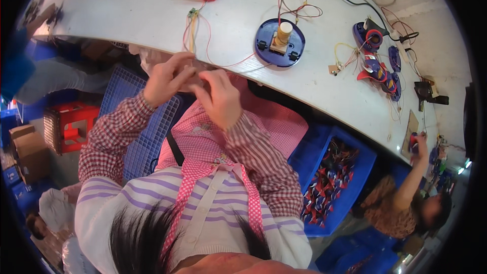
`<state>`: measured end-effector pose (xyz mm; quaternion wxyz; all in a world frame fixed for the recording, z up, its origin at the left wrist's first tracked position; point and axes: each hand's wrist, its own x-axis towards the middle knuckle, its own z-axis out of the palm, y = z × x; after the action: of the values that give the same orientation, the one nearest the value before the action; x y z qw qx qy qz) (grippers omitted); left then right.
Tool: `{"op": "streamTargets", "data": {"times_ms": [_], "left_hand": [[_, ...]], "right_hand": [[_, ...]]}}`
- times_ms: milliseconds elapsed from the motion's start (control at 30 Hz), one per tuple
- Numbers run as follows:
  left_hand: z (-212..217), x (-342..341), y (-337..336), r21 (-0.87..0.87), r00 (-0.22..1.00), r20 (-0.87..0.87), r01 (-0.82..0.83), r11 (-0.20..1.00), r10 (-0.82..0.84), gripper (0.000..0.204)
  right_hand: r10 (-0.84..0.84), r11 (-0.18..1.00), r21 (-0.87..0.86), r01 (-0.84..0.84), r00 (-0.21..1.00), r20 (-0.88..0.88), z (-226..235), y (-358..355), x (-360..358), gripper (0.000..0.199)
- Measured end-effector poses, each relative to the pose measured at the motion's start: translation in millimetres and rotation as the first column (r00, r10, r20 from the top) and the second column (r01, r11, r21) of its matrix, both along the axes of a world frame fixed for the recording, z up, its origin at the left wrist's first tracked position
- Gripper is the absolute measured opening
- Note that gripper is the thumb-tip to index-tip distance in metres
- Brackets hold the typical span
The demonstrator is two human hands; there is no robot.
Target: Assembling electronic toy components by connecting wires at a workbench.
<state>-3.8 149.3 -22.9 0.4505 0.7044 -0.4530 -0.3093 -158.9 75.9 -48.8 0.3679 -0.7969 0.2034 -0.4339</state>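
Head view: left hand (165,82) and right hand (223,101) close together by the counter's (127,25) near edge. Fingers curled, pinching; from here I can't tell on what. Red wire (223,66) just beyond, on counter, looping between small circuit board (193,14) and round blue base (268,56).

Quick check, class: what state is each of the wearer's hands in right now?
Left hand: curled inward toward the right; whether it grips anything cannot be told.
Right hand: curled toward the left; anything held cannot be told.
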Motion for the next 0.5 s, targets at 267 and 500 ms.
{"op": "streamTargets", "data": {"times_ms": [267, 500], "left_hand": [[10, -31, -115, -0.192, 0.696, 0.708, 0.35, 0.917, -0.118, 0.09], [-2, -69, -169, -0.085, 0.714, 0.68, 0.306, 0.948, -0.169, 0.091]], "right_hand": [[-0.273, 0.956, -0.139, 0.259, 0.957, -0.096, 64, -121, -54, 0.036], [-0.296, 0.928, -0.316, 0.199, 0.907, -0.3, 42, -140, -50, 0.023]]}}
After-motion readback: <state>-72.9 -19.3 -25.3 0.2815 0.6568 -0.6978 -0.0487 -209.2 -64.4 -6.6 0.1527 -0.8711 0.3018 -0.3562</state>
